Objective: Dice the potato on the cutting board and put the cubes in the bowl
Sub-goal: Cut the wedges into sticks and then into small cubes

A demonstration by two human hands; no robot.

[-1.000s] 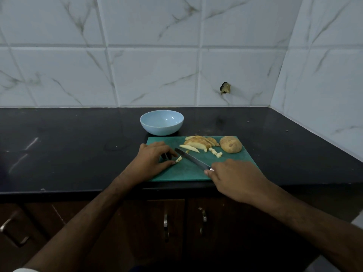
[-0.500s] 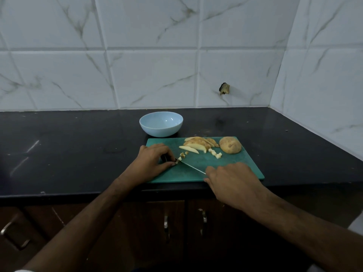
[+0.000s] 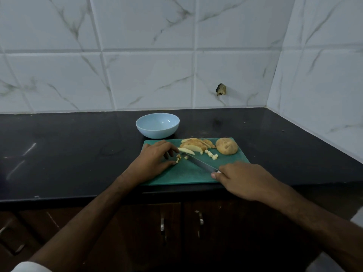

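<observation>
A green cutting board (image 3: 188, 174) lies at the counter's front edge. On its far side sit a pile of potato slices (image 3: 196, 144), an uncut potato half (image 3: 226, 146) and a few small cubes (image 3: 211, 154). My left hand (image 3: 155, 160) rests on the board's left part with fingers curled over a potato strip; small cut pieces (image 3: 179, 158) lie at its fingertips. My right hand (image 3: 245, 178) grips the handle of a knife (image 3: 198, 163), whose blade points up-left toward the cut pieces. A light blue bowl (image 3: 157, 125) stands just behind the board with nothing visible inside.
The black countertop (image 3: 68, 154) stretches left and right of the board. White marble tile walls close the back and right sides, with a small hole (image 3: 221, 89) in the back wall. Dark cabinet doors with metal handles (image 3: 162, 224) are below.
The knife blade has come back off the strip and lies flatter, pointing at the cut pieces. More small cubes lie by my left fingertips. My left hand stays in place.
</observation>
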